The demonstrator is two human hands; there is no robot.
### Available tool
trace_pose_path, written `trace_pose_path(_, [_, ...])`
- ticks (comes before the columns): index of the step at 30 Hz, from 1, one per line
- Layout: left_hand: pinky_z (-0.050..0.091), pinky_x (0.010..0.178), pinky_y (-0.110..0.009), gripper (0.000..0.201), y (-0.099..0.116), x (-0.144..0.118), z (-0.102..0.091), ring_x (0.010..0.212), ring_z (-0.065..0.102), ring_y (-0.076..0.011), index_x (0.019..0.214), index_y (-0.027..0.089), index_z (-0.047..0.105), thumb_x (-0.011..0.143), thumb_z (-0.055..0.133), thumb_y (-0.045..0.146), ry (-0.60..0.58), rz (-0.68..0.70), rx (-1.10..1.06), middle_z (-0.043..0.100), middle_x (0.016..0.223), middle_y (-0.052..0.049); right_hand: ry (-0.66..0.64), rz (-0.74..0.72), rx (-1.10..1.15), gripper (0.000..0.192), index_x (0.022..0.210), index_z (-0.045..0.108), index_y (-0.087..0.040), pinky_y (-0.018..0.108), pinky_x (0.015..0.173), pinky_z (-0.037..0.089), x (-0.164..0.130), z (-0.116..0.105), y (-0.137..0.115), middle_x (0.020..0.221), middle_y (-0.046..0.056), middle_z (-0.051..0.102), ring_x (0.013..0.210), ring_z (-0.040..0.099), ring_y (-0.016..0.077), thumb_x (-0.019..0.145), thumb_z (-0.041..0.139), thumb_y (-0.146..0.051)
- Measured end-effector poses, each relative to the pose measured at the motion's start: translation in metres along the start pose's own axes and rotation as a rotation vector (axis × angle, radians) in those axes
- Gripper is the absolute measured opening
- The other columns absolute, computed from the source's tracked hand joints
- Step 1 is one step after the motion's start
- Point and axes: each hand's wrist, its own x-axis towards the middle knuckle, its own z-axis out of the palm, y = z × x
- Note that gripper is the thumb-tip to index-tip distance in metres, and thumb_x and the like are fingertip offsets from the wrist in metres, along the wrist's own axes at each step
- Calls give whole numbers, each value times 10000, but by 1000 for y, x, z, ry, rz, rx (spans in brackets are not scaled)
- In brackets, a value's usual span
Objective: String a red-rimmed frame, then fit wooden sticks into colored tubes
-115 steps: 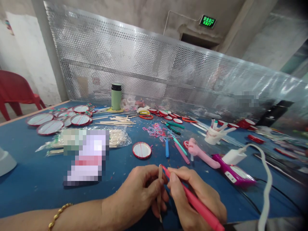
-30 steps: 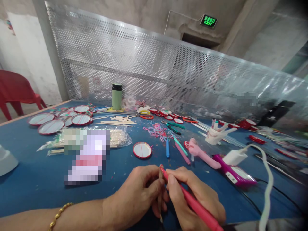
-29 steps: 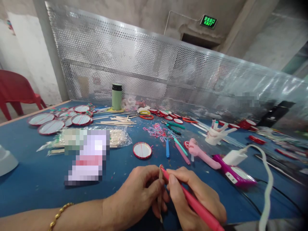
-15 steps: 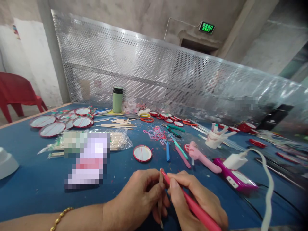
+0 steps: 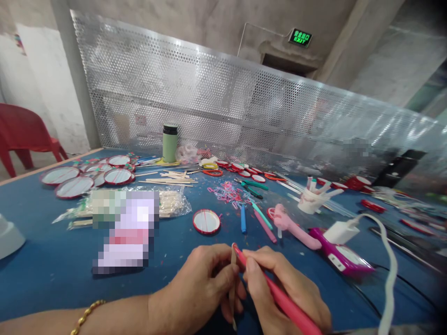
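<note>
Left hand is pinching a thin wooden stick upright, right hand is gripping a pink pen, tip touching the stick's top, over the blue table.

— What's the surface?
— A blue table.
— And on it?
— Red-rimmed discs, a stick bag, pens, a green bottle, a charger.

Even, soft daylight, fairly bright, with only faint shadows on the bench. The perforated screen shows glare toward its right end. Straight lines bow near the frame edges, the right side smears out of focus, and pixelated patches mask a few spots.
</note>
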Motion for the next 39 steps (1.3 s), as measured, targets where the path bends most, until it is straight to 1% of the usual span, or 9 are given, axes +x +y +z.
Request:
trace_pose_path(2, [436,473,-191,296,-1,0,0,462,537,-89,770,156,523,907,508,419,2,2,-2,580,620,-3,-14,-14,-3,118,839,717,-229,248,810,590,0,0,0,745,-15,761,666,738,155,879,607,-214])
trace_pose_path(6, [455,479,-198,310,-2,0,1,466,541,-91,773,158,523,904,511,439,11,1,-12,584,625,-4,9,28,-20,134,823,712,-232,270,842,588,1,2,-1,724,-10,757,641,730,163,888,595,-246])
trace_pose_path(12, [448,474,-187,308,-1,0,0,459,536,-83,772,155,528,906,506,432,7,-5,-9,580,621,-1,36,42,7,139,809,715,-234,257,794,596,1,2,-1,728,-11,759,639,733,163,880,596,-251])
trace_pose_path(16, [442,471,-186,287,-1,0,0,460,537,-84,764,167,501,904,510,417,9,-6,-12,581,624,1,18,56,-3,153,806,725,-239,254,768,596,-1,4,-2,730,-10,761,645,735,168,882,598,-276])
trace_pose_path(19, [445,473,-190,291,-1,-1,1,460,534,-86,757,165,502,909,501,414,2,-3,-16,578,621,-1,75,110,7,179,796,722,-235,260,768,591,-3,7,-2,722,-1,755,652,729,171,893,584,-293])
trace_pose_path(24, [445,473,-190,301,0,0,2,454,524,-82,765,160,513,919,488,417,3,-2,-11,573,616,0,118,121,22,153,799,726,-235,227,693,580,-5,9,-2,723,-6,751,620,715,153,875,603,-286])
trace_pose_path(30, [453,475,-192,304,0,0,1,458,530,-84,781,157,528,915,500,429,10,-5,-19,577,620,1,96,117,11,170,794,724,-237,250,779,577,-4,8,-3,726,0,756,656,721,167,888,594,-295])
trace_pose_path(34, [457,475,-192,313,-2,0,1,463,534,-84,785,151,536,919,494,432,6,3,-24,580,626,-3,77,116,18,166,807,725,-240,245,750,576,-3,8,-3,717,-7,753,639,717,163,890,592,-297])
trace_pose_path(39, [463,478,-197,325,-3,0,1,468,537,-88,787,150,530,912,508,449,3,3,-39,584,626,-9,78,133,3,182,801,722,-249,258,793,573,-4,9,-2,698,-19,748,664,730,171,896,580,-310])
